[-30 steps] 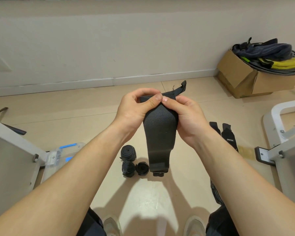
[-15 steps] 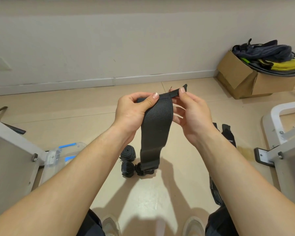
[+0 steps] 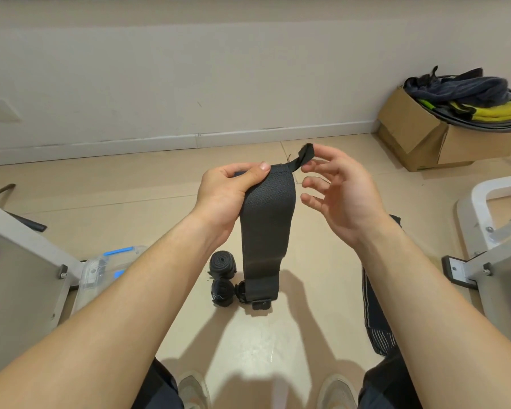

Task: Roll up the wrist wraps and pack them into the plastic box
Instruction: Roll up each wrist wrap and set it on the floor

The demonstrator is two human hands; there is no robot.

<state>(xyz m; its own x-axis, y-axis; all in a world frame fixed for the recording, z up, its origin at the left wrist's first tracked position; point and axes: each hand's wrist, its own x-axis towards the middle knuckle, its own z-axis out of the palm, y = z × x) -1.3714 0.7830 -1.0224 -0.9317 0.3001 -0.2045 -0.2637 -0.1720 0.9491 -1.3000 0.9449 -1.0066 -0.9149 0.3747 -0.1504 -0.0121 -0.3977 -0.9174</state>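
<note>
Left hand (image 3: 224, 193) grips the top edge of a wrist wrap (image 3: 267, 225), letting it hang straight, probably ready for rolling. Right hand (image 3: 342, 196), fingers (image 3: 311, 201) spread loose, touches only the wrap's end loop (image 3: 306, 153). Three rolled wraps (image 3: 222, 262) lie on the floor (image 3: 130, 187) near the plastic box (image 3: 98, 271).

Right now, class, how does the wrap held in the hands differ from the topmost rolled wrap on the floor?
The held wrap hangs as a long flat strip, while the rolled wrap is wound into a compact cylinder. The held wrap is gripped at its top by the left hand, while the rolled wrap lies on the floor, untouched. Both are dark fabric.
</note>
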